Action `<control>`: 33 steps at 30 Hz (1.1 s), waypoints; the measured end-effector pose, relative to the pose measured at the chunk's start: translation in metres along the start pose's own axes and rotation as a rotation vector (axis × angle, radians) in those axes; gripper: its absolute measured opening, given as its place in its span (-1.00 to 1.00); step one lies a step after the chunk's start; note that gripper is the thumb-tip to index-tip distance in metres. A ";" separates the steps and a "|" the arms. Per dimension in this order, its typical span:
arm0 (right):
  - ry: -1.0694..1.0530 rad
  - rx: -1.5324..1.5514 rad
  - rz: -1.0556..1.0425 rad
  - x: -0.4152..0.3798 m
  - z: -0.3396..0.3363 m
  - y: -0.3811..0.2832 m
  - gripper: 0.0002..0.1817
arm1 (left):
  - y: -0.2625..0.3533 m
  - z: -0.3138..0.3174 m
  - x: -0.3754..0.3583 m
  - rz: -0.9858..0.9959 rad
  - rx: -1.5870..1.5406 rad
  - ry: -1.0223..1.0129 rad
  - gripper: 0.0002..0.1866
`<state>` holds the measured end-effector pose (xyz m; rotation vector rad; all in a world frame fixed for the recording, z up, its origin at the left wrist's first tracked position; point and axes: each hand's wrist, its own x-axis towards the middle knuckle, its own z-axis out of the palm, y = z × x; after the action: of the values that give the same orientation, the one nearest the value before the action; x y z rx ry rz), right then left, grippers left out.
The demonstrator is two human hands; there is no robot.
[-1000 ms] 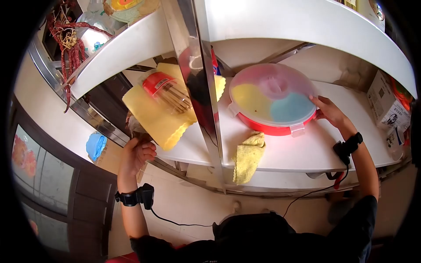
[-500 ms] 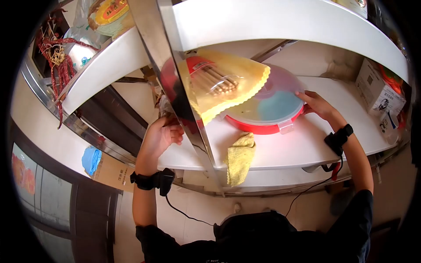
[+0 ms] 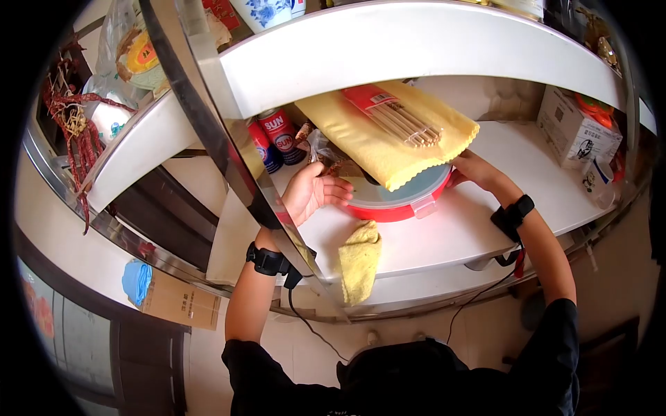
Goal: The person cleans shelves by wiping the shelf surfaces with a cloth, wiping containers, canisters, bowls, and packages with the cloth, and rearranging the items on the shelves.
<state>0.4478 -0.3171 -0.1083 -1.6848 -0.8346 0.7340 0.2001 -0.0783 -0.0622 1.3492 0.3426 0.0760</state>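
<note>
While the left hand [image 3: 313, 194] grips the yellow mat [image 3: 388, 135] bearing chopsticks [image 3: 399, 118], level it over the round container [image 3: 399, 201], which the right hand [image 3: 475, 170] steadies by its far-right rim.

Bright daylight, strong fisheye bending with black corners, glare on the steel post [image 3: 208, 132], edges soft.

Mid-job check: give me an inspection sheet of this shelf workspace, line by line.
Surface: white shelf, upper shelf close above it.
Job's things: round red container with clear lid; yellow mat carrying a chopstick pack lies across its top.
Clutter: yellow cloth hanging over the front edge; two red cans; cardboard box.
Grips: left hand at the container's left side, right hand at its right rim.
Cables: black cable hanging from the right wristband.
Surroundings: dried chillies hanging at left; steel post.
</note>
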 end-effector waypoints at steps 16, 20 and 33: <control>-0.061 0.049 -0.010 -0.003 0.005 0.001 -0.38 | 0.023 0.019 -0.011 -0.105 0.204 -0.268 -0.36; -0.101 0.028 0.020 -0.008 0.005 -0.006 -0.40 | 0.014 -0.019 -0.045 -0.028 0.374 0.022 -0.48; -0.236 0.058 -0.468 0.059 -0.035 0.011 -0.37 | -0.111 0.099 -0.138 1.145 1.260 0.151 -0.64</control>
<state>0.5110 -0.2891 -0.1138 -1.2945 -1.3046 0.6267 0.0820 -0.2307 -0.1243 2.6490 -0.4065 1.0575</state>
